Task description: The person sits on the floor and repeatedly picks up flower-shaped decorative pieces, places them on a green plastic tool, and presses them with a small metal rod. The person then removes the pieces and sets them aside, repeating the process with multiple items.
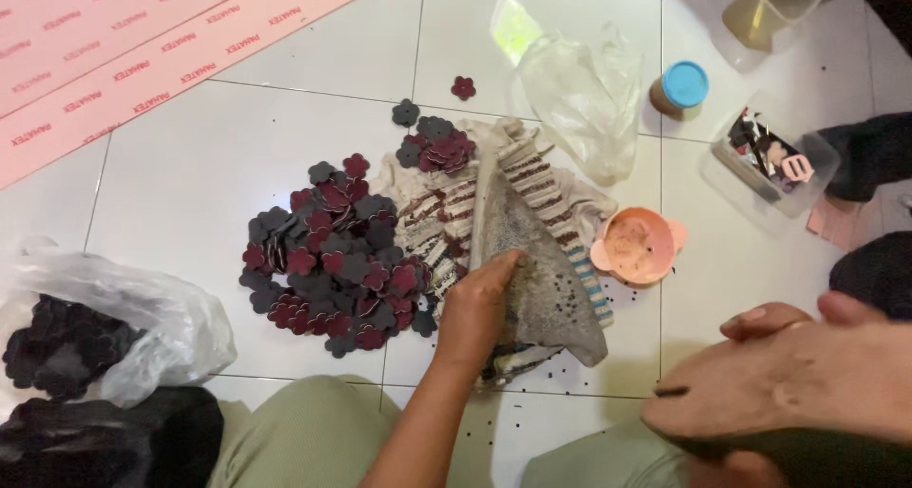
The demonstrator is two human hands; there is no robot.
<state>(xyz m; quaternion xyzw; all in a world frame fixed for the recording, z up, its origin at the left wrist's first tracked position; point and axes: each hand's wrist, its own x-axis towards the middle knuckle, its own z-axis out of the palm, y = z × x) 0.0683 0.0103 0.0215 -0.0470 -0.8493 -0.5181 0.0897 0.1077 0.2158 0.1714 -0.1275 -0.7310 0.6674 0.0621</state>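
My left hand (475, 309) grips the edge of a grey folded sheet (546, 284) speckled with tiny black bits, which lies on a striped cloth (446, 212) on the white tiled floor. Just left of that hand is a heap of dark grey and maroon flower-shaped pieces (328, 260). A smaller cluster of these pieces (439, 151) sits on the cloth's far end. My right hand (788, 374) is close to the camera at the lower right, fingers together over a dark flat piece (760, 445).
A pink bowl (635, 248) stands right of the cloth. Behind are a clear plastic bag (581, 89), a blue-lidded jar (680, 87) and clear containers (771, 160). A bag of dark pieces (90, 336) lies at left, a pink board (142, 41) at far left. Black bits dot the floor.
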